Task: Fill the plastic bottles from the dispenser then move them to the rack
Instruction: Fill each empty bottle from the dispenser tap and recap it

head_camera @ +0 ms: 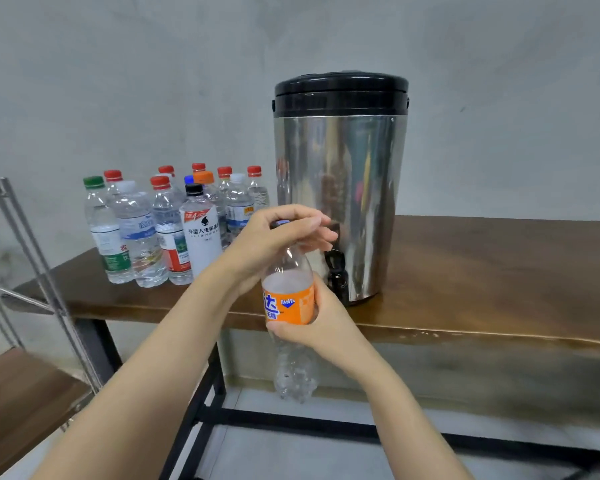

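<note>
One clear plastic bottle with orange label [286,299] held upright in the air, just off the front edge of the brown wooden surface [482,265], near the black tap [336,268] of the steel dispenser with black lid [340,185]. Right hand [329,327] wrapped round the label band, fingers [278,330] clenched on the bottle. Left hand [274,240] over the dark cap [280,223], pinching it; tightening or loosening, cannot tell. Fill level hard to read. About a dozen capped clear bottles [146,233] clustered at the surface's left end; metal rack with wooden shelf [32,258] just beyond. Likely trouble: thin wall buckling under too hard a squeeze, spilling once uncapped; cap dropped to the floor; mouth misaligned under the tap, wetting the surface.
</note>
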The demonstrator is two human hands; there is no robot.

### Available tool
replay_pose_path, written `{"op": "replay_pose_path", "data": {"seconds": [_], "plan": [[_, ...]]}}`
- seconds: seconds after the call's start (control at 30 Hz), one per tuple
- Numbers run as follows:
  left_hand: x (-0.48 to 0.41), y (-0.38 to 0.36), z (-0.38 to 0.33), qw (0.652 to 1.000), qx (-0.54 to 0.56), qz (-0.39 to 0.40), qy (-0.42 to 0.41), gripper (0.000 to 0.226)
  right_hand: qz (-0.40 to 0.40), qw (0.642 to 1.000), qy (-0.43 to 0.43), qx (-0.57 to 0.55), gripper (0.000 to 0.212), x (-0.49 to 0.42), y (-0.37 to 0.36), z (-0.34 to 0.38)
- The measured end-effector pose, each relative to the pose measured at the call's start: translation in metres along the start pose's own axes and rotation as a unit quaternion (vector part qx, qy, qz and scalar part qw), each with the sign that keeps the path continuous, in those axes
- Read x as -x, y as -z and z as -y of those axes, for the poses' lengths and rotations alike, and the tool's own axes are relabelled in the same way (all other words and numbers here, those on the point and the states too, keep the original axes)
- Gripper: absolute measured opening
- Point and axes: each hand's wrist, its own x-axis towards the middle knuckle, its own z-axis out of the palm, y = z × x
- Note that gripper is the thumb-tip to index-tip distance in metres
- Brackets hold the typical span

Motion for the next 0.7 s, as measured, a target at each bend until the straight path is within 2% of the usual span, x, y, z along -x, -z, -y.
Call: {"op": "replay_pose_path", "data": {"seconds": [0.13,0.2,0.27,0.33,0.37,0.47,0.57,0.63,0.7], "plan": [[0.007,-0.001,0.011,0.985,-0.061,-0.158,-0.027,0.017,-0.078,0.996,-0.006,0.049,0.066,-0.008,-0.028,-0.012],[0.012,0.002,0.018,0.976,-0.080,-0.200,-0.035,0.014,-0.091,0.994,-0.014,0.061,0.069,-0.012,-0.037,-0.017],[0.018,0.009,0.024,0.978,-0.090,-0.188,-0.023,0.023,-0.100,0.993,-0.017,0.054,0.068,-0.015,-0.041,-0.020],[0.023,0.017,0.030,0.985,-0.051,-0.167,-0.002,0.040,-0.106,0.993,-0.018,0.046,0.068,-0.017,-0.044,-0.023],[0.026,0.022,0.032,0.986,-0.018,-0.164,0.008,0.041,-0.104,0.993,-0.020,0.048,0.068,-0.018,-0.046,-0.024],[0.034,0.033,0.036,0.982,0.025,-0.185,0.018,0.028,-0.091,0.994,-0.023,0.053,0.075,-0.020,-0.052,-0.027],[0.038,0.041,0.042,0.968,0.015,-0.252,0.019,0.021,-0.078,0.995,-0.026,0.050,0.083,-0.021,-0.062,-0.028],[0.039,0.046,0.045,0.962,0.005,-0.272,0.017,0.021,-0.074,0.995,-0.034,0.050,0.078,-0.022,-0.067,-0.030],[0.040,0.053,0.048,0.970,-0.013,-0.241,0.023,0.026,-0.080,0.994,-0.049,0.051,0.070,-0.023,-0.070,-0.032]]}}
